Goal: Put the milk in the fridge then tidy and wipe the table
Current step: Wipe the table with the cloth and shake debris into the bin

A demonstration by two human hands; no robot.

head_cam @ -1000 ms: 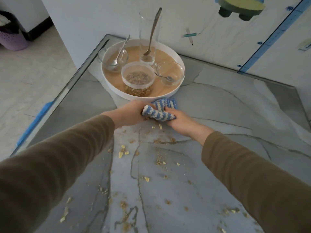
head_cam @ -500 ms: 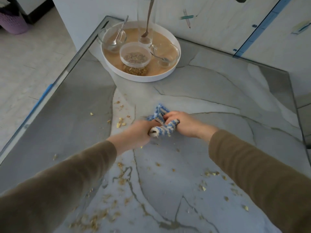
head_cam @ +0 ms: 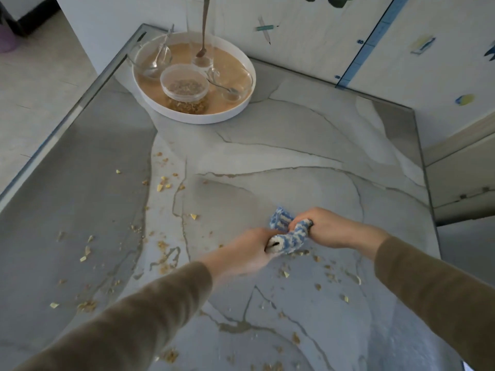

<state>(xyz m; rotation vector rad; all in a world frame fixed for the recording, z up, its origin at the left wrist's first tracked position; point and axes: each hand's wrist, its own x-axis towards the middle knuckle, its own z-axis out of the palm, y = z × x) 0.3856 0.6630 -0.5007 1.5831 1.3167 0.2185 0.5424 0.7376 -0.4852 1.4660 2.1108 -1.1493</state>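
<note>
I see my left hand (head_cam: 247, 250) and right hand (head_cam: 325, 228) with fingers clamped on the blue-white cloth (head_cam: 288, 232), crumbs (head_cam: 163, 182) at 10 o'clock on the worktop (head_cam: 281, 145).

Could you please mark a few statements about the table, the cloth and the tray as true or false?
1. Both hands grip the cloth. True: left hand and right hand each hold an end.
2. The table is free of crumbs. False: crumbs lie scattered across it.
3. The round tray sits at the table's far corner. True.
4. The tall glass is empty. False: a spoon stands in it.
5. The cloth is plain red. False: it is blue and white.
</note>
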